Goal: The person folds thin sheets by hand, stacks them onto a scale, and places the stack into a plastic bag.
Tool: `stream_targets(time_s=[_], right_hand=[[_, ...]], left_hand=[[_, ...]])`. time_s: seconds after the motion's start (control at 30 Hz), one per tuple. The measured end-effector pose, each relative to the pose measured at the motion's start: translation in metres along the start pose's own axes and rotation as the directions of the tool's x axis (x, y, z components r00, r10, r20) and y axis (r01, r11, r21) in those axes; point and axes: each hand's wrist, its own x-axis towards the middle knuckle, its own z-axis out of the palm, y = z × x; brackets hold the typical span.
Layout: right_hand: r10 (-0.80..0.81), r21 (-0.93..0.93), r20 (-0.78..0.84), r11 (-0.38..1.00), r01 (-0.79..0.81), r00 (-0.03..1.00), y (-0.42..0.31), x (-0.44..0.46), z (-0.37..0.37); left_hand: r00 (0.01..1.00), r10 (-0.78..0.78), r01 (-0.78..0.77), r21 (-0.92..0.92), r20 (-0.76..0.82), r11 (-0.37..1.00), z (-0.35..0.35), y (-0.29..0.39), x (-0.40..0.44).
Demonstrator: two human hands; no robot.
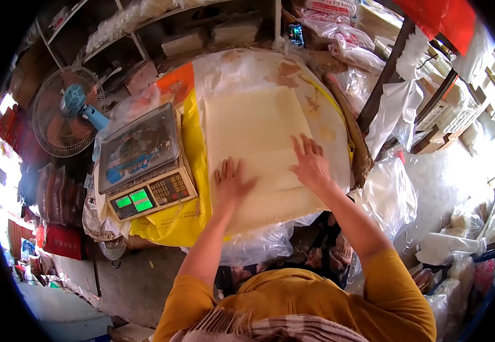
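Note:
A cream-coloured, flat rectangular sheet (253,131), or a stack of such sheets, lies on the covered table in front of me. I cannot make out what it is made of. My left hand (232,183) rests on its left part, fingers spread and palm down. Toward its right edge, my right hand (311,164) lies with the fingers apart. Neither hand grips anything. To the left of the sheet stands a digital weighing scale (139,145) with a lit green display and a keypad.
Yellow plastic (193,211) and a stained white covering (242,65) lie under the sheet. A blue fan (74,102) stands at the left. A phone (296,34) leans at the back. Clear plastic bags (390,191) hang at the table's right. Shelves hold wrapped packs.

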Motion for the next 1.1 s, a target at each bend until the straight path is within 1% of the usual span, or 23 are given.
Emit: stream_targets(time_s=[0.03,0.13,0.27,0.3,0.33,0.37,0.4,0.43,0.47,0.5,0.53,0.6,0.63,0.67,0.7,0.73,0.77,0.8,0.9,0.93,1.0,1.07,1.1], right_hand=[[-0.187,-0.061,-0.106,0.982,0.181,0.977,0.002,-0.001,0.008],[-0.227,-0.121,-0.042,0.968,0.22,0.973,0.004,-0.016,0.037],[-0.163,-0.173,0.031,0.971,0.166,0.986,-0.006,-0.015,0.032],[-0.071,-0.162,0.068,0.983,0.081,0.995,-0.016,-0.015,0.023],[0.027,-0.156,0.103,0.988,-0.011,0.994,-0.028,-0.018,0.018],[0.018,-0.157,0.112,0.988,0.0,0.994,-0.04,-0.027,0.025],[0.021,-0.161,0.121,0.987,-0.001,0.992,-0.048,-0.04,0.033],[0.036,-0.168,0.128,0.986,-0.014,0.991,-0.056,-0.049,0.037],[-0.034,-0.028,0.148,0.999,0.038,0.988,-0.063,-0.055,0.036],[-0.099,0.11,0.157,0.991,0.082,0.983,-0.069,-0.062,0.029],[-0.16,0.242,0.157,0.963,0.119,0.975,-0.072,-0.067,0.025],[-0.207,0.203,0.045,0.96,0.193,0.977,-0.065,-0.065,0.034],[-0.232,0.168,0.009,0.959,0.227,0.973,-0.055,-0.064,0.047],[-0.253,0.131,-0.018,0.959,0.253,0.967,-0.049,-0.068,0.053],[-0.256,0.138,-0.021,0.957,0.256,0.966,-0.054,-0.069,0.05],[-0.239,0.135,-0.007,0.962,0.238,0.971,-0.059,-0.069,0.047],[-0.227,0.128,0.01,0.966,0.224,0.974,-0.062,-0.067,0.043],[-0.224,0.122,0.021,0.968,0.22,0.974,-0.063,-0.072,0.043],[-0.235,0.108,0.022,0.967,0.231,0.972,-0.057,-0.073,0.051],[-0.248,0.081,0.015,0.966,0.246,0.969,-0.054,-0.072,0.057],[-0.233,0.061,0.046,0.971,0.23,0.971,-0.055,-0.071,0.057],[-0.253,0.069,0.044,0.966,0.249,0.967,-0.058,-0.069,0.053],[-0.256,0.071,0.05,0.965,0.253,0.965,-0.058,-0.07,0.052]], left_hand=[[1.0,0.009,-0.009,0.001,-0.011,1.0,-0.003,0.001,-0.003],[0.999,0.036,-0.036,0.023,-0.026,0.999,0.003,-0.001,-0.001],[0.999,0.011,-0.013,-0.033,-0.041,0.999,0.018,-0.011,0.0],[0.975,-0.093,0.058,-0.175,-0.2,0.983,0.015,-0.005,-0.004],[0.917,-0.2,0.087,-0.315,-0.346,0.945,0.012,0.005,-0.006],[0.832,-0.306,0.078,-0.449,-0.462,0.89,0.011,0.011,-0.011],[0.858,-0.445,0.142,-0.714,-0.257,0.686,0.013,0.012,-0.02],[0.868,-0.497,0.214,-0.89,-0.016,0.402,0.017,0.015,-0.031],[0.86,-0.455,0.294,-0.953,0.231,0.073,0.02,0.017,-0.04],[0.871,-0.481,0.223,-0.954,0.104,0.199,-0.002,0.029,-0.049],[0.887,-0.462,0.138,-0.968,0.027,0.209,-0.002,0.022,-0.05],[0.901,-0.418,-0.026,-0.975,-0.119,0.222,-0.008,-0.008,-0.044],[0.885,-0.442,0.017,-0.938,-0.147,0.346,-0.057,-0.017,-0.038],[0.84,-0.45,-0.149,-0.925,-0.304,0.349,-0.082,-0.042,-0.029],[0.8,-0.423,-0.132,-0.814,-0.425,0.566,-0.103,-0.078,-0.016],[0.77,-0.521,-0.098,-0.876,-0.367,0.472,-0.134,-0.1,-0.008],[0.78,-0.511,-0.121,-0.888,-0.362,0.443,-0.153,-0.13,0.002],[0.826,-0.52,0.039,-0.896,-0.22,0.442,-0.177,-0.152,0.009],[0.844,-0.526,0.161,-0.883,-0.109,0.44,-0.182,-0.219,0.014],[0.841,-0.537,0.216,-0.872,-0.062,0.44,-0.188,-0.223,0.008],[0.781,-0.598,0.343,-0.675,-0.181,0.653,-0.187,-0.244,-0.001],[0.691,-0.613,0.202,-0.712,-0.383,0.673,-0.186,-0.273,-0.018],[0.604,-0.65,0.146,-0.738,-0.461,0.659,-0.185,-0.303,-0.028]])
